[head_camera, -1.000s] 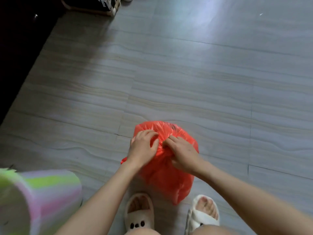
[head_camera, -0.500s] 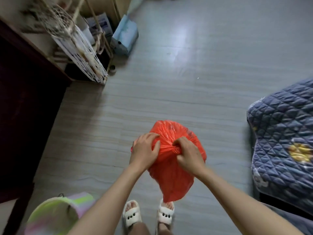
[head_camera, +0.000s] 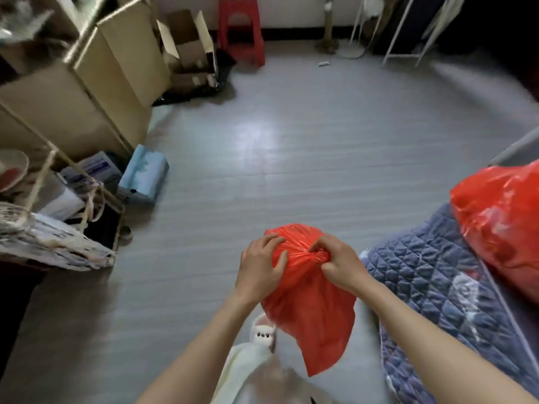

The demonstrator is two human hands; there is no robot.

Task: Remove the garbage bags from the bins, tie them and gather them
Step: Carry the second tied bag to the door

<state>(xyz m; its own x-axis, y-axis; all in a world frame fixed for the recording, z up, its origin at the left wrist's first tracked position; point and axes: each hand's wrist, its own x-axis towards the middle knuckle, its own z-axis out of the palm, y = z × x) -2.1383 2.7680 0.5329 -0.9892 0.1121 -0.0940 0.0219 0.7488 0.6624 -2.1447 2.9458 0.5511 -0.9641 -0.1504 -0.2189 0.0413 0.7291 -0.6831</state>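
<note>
Right hand (head_camera: pixel 341 265): fingertips pinched shut on the twisted neck of the small red bag (head_camera: pixel 309 304), thumb below the knot. Left hand (head_camera: pixel 261 268): fingers curled over the bag's bulged top, clamping it at about 9 o'clock from the knot. Bag hung in the air between both hands, its loose tail drooping toward 6 o'clock above a pale slipper (head_camera: pixel 262 330).

Step judged: tying, knot formed or nearly so; motion blur left it unclear whether the knot was fully cinched.

A second red bag (head_camera: pixel 501 228) sat at 3 o'clock on the blue quilted cover (head_camera: pixel 431 281), probably the gathering spot. Cardboard boxes (head_camera: pixel 116 83) stood at 10 o'clock, a red stool (head_camera: pixel 240 27) at 12.

Next move would call for one firm pull on the neck, then carrying the bag right to the other.
</note>
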